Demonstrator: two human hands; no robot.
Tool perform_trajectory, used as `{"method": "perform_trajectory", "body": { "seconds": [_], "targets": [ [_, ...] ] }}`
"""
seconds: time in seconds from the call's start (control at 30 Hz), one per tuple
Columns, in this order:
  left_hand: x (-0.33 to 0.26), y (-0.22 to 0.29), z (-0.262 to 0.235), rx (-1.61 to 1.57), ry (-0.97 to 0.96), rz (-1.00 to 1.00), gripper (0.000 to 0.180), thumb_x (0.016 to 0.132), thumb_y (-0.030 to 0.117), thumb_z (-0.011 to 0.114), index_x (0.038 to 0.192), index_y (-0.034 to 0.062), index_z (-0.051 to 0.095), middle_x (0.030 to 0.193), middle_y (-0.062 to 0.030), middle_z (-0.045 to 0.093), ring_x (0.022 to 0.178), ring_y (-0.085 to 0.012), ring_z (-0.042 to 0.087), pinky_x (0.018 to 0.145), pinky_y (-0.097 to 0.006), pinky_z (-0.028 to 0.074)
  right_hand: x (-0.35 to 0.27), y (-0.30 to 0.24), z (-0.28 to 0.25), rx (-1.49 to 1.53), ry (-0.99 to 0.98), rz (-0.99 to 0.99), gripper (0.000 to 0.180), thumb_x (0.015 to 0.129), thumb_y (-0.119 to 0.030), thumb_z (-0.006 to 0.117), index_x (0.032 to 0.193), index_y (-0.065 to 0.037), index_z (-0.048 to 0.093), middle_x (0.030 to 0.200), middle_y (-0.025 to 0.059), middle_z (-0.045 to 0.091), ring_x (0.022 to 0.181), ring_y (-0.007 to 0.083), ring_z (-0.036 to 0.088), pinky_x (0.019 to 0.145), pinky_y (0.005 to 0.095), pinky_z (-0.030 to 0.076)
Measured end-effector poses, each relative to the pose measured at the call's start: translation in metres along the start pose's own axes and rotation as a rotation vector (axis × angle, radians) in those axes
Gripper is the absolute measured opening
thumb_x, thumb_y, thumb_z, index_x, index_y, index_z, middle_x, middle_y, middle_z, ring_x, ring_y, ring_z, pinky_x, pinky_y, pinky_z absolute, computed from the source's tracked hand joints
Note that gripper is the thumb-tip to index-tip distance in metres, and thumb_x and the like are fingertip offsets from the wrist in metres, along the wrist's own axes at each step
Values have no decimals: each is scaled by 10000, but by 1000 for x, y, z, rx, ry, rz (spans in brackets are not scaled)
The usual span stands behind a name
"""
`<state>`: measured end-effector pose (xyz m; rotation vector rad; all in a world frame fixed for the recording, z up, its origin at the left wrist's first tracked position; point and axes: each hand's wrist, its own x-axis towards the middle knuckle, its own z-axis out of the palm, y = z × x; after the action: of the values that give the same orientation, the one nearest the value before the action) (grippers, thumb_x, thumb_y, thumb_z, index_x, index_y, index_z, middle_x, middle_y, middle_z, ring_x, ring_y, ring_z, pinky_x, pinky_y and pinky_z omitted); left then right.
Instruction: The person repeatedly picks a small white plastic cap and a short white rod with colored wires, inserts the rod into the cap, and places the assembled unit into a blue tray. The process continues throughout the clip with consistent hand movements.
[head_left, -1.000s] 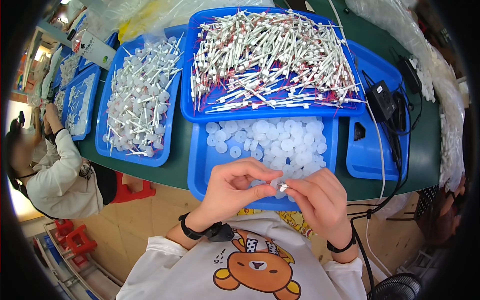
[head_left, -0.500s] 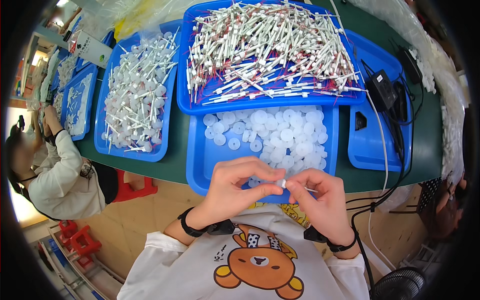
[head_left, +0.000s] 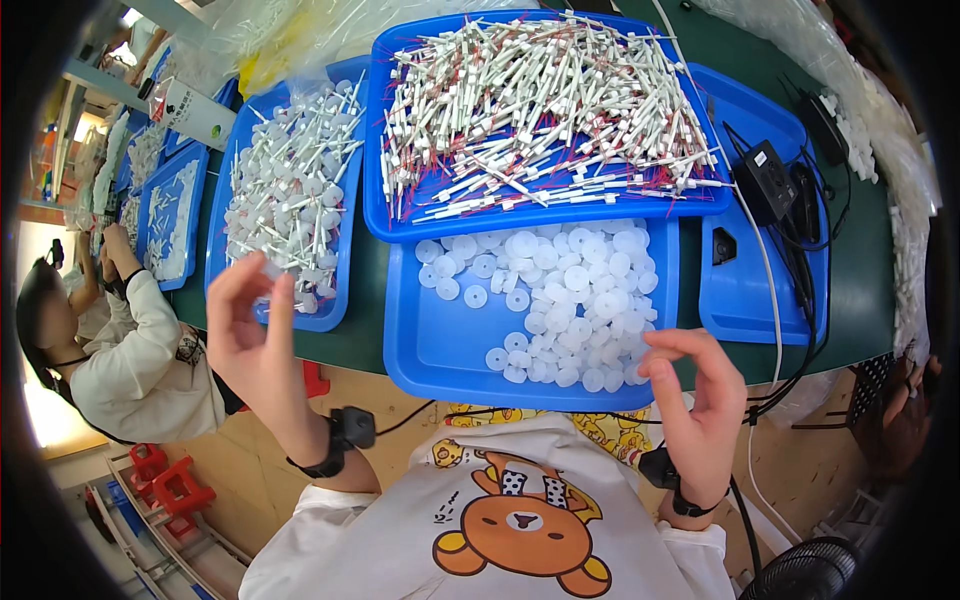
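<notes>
My left hand (head_left: pixel 262 350) is over the near edge of the left blue tray (head_left: pixel 342 270), its thumb and forefinger apart and nothing clearly held. That tray is heaped with translucent round discs fitted on white sticks (head_left: pixel 290 190); my fingers hide its near left corner. At the near right corner of the middle tray (head_left: pixel 430 350) is my right hand (head_left: pixel 705 405), fingers bent, thumb apart from the forefinger, no part visible between them. Loose translucent discs (head_left: pixel 580 300), each with a small centre hole where it shows, fill much of the middle tray.
Behind, a blue tray (head_left: pixel 380 215) of white sticks with red wires (head_left: pixel 540 110) overlaps the middle tray. Black adapters (head_left: pixel 765 180) and cables lie on another blue tray (head_left: pixel 735 290) at right. A co-worker (head_left: pixel 110 340) sits at left. A white box (head_left: pixel 195 115) stands behind.
My hands, which were together holding a disc and a white stick, have parted. The left has moved left to the tray of fitted discs; the right has moved slightly right.
</notes>
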<state>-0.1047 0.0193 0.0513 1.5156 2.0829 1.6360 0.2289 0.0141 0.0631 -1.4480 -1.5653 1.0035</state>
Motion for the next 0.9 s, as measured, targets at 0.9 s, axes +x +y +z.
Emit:
{"method": "perform_trajectory", "body": {
  "seconds": [0.9],
  "targets": [
    [-54,29,50,96,-1071,110,205,817,26,719,967,46,579,921,-123,559,850,-344,594,739,-426,490,112,10,-13,-696,73,-528,95,912,-31,605,969,25,656,1069,143,665,1031,327,613,897,406,451]
  ]
}}
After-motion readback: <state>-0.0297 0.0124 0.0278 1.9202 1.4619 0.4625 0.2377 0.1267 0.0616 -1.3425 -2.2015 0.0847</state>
